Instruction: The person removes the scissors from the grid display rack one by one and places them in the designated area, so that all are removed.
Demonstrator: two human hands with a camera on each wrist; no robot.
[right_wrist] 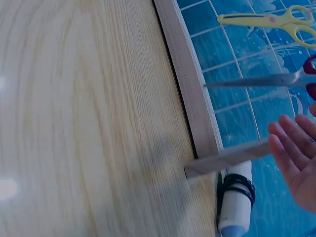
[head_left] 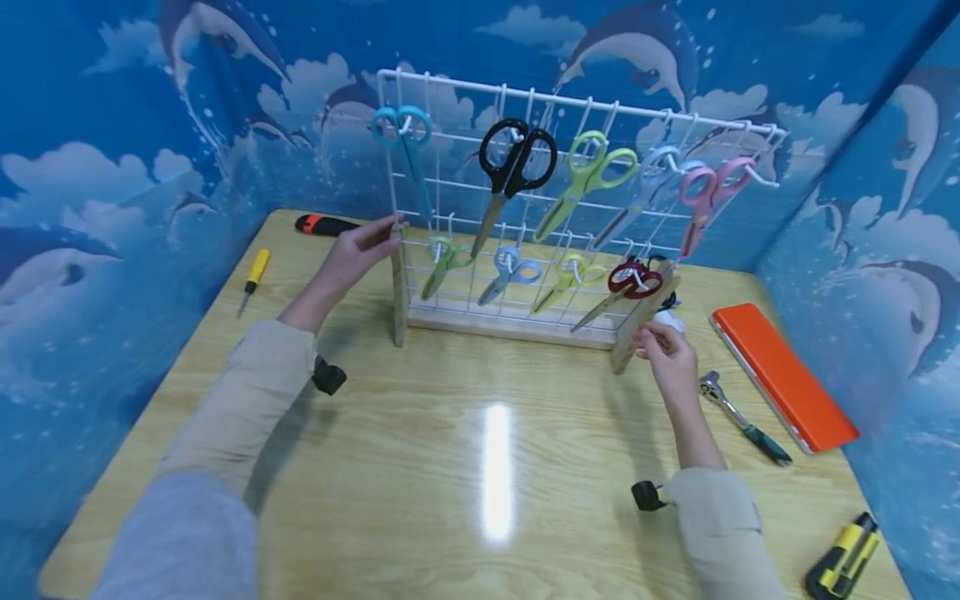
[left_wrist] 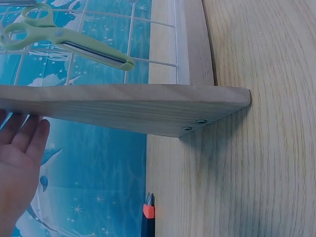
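Nearest us on the surface point(head_left: 405, 483), at the right, lies a knife point(head_left: 843, 557); past it come a ratchet point(head_left: 752, 431) and an orange case point(head_left: 787, 375). Our right hand point(head_left: 670, 354) is at the right upright point(right_wrist: 227, 159) of the rack, its fingers loose and released (we cannot tell whether the tips touch the wood). Our left hand point(head_left: 360, 252) is at the left upright point(left_wrist: 113, 106), its fingers fairly straight and resting against the outer face, not clenched. A yellow screwdriver point(head_left: 258, 267) lies to its left. The rack point(head_left: 512, 327) stands upright between our hands, with green, blue, yellow and dark red scissors on its lower hooks, and teal, black, green, blue and pink ones above. Behind the right upright we see a white tube point(right_wrist: 234, 207); beyond our left hand lies a red-and-black tool point(head_left: 326, 225), and farthest off, a dolphin backdrop point(head_left: 525, 42).
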